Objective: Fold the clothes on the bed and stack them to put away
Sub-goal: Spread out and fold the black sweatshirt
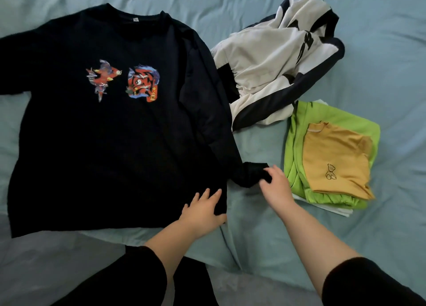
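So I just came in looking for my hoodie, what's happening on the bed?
A person is folding laundry on the teal bedsheet. A black long-sleeved sweatshirt with a red and blue print lies spread flat, front up. The left hand presses on its hem corner while the right hand takes the cuff of its sleeve. A white and navy garment lies crumpled, unfolded. To the right, a folded mustard shirt with a bear outline tops a folded lime green garment.

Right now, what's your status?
Left hand flat on black sweatshirt hem. Right hand gripping its cuff. White-and-navy garment unfolded beside.
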Demonstrator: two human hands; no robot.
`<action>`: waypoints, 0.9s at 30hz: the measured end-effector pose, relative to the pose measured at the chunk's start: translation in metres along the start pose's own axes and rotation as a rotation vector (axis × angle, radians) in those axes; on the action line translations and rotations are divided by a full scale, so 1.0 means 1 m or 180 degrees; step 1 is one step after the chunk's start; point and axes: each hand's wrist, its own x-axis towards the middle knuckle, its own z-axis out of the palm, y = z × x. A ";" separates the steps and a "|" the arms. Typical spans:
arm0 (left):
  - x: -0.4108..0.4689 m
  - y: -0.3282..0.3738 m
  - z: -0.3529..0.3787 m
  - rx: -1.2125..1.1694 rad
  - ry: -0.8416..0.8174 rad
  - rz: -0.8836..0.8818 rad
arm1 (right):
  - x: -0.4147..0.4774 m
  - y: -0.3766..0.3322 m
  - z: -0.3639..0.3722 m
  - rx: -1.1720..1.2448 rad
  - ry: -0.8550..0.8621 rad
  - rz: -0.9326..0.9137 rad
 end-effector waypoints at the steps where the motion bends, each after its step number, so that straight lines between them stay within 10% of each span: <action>1: -0.002 0.006 -0.005 -0.0101 0.0102 -0.0003 | 0.001 -0.006 -0.014 0.0384 0.0042 0.0075; 18: -0.035 0.186 -0.116 -0.0228 0.1858 0.0955 | -0.029 -0.101 -0.242 0.1069 0.0846 -0.0370; 27: -0.045 0.263 -0.155 -0.0418 0.1497 0.1828 | -0.028 -0.140 -0.314 0.1345 0.1462 -0.0453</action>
